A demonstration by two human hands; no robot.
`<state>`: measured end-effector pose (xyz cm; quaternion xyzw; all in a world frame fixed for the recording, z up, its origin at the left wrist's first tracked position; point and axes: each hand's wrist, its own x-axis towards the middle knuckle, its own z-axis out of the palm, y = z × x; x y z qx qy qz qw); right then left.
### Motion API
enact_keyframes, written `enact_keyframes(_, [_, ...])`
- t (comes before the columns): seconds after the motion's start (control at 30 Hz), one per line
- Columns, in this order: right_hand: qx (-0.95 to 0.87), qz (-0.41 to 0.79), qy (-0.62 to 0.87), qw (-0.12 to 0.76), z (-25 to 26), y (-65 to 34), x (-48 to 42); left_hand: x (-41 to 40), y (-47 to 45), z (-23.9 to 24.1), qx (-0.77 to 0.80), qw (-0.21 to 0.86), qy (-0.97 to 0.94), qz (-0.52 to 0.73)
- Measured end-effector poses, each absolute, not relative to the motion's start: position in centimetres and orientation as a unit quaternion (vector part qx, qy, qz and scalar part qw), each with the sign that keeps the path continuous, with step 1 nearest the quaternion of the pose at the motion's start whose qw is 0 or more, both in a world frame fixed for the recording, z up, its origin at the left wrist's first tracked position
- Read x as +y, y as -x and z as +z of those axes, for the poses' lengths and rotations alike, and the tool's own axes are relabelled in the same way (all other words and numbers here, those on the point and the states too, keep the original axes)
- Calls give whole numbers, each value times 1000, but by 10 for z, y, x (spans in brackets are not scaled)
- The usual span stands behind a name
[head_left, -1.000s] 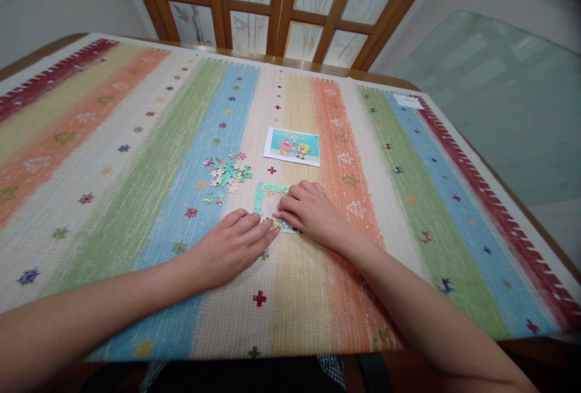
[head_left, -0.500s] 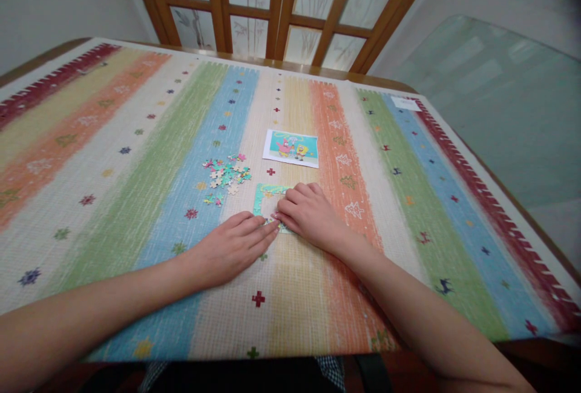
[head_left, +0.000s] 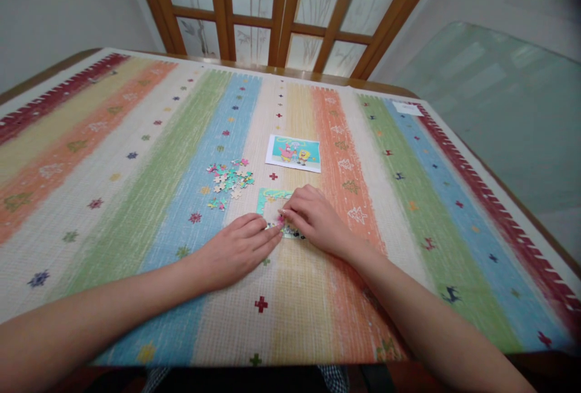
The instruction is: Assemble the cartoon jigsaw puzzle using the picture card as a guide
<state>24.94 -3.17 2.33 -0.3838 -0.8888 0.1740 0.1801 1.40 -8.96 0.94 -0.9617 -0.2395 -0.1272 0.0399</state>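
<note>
Puzzle [head_left: 262,201] lies partly hidden behind the left hand [head_left: 238,247] and right hand [head_left: 316,217].

Left hand [head_left: 240,246] outstretched, palm down; right hand [head_left: 313,216] curled close beside it.

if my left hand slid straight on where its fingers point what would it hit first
Most likely your right hand, which is just ahead over the partly assembled puzzle; depth makes the exact gap unclear.
</note>
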Motion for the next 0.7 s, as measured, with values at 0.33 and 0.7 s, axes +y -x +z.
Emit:
enact_keyframes(0.33, [-892, 147, 395, 162, 11, -245, -35, -91, -15, 8, -251, 29, 959, -126])
enact_keyframes(0.7, [-844, 183, 399, 309, 15, -256, -27, -76, 6, 21, -304, -18, 932, -198])
